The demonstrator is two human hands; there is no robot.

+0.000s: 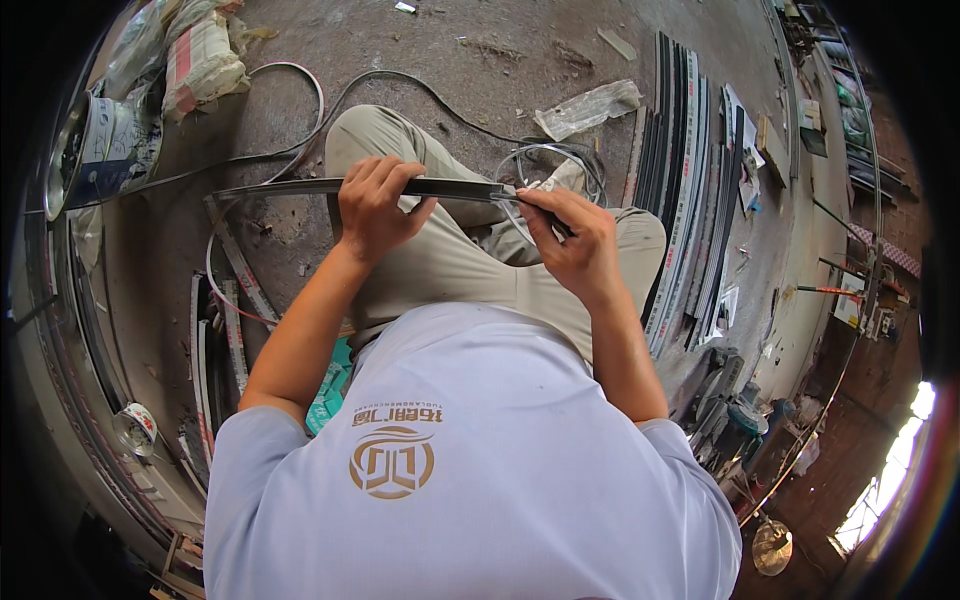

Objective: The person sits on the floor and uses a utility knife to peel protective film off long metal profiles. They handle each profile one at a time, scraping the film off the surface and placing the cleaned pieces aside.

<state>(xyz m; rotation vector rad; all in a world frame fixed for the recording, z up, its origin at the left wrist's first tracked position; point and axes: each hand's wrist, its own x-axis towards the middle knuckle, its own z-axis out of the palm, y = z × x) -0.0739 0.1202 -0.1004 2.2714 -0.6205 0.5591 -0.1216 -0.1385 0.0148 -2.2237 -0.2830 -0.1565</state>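
Across my crossed legs lies a long, narrow, dark profile strip (460,188), running out to the left past my knee. My left hand (378,205) is closed over it, fingers on top and thumb along the near side. At its right end my right hand (578,240) pinches the strip between thumb and fingers, beside a small pale grey piece (508,192). A thin, pale, flexible strip (517,218) hangs just below those fingers. What the right palm covers is hidden.
Stacked long profiles (685,190) lie at my right; more profiles (236,330) lie at my left. A coiled flexible strip (592,175) rests by my right foot, near plastic wrapping (590,108). A metal bucket (115,145) stands far left; power tools (735,405) sit right.
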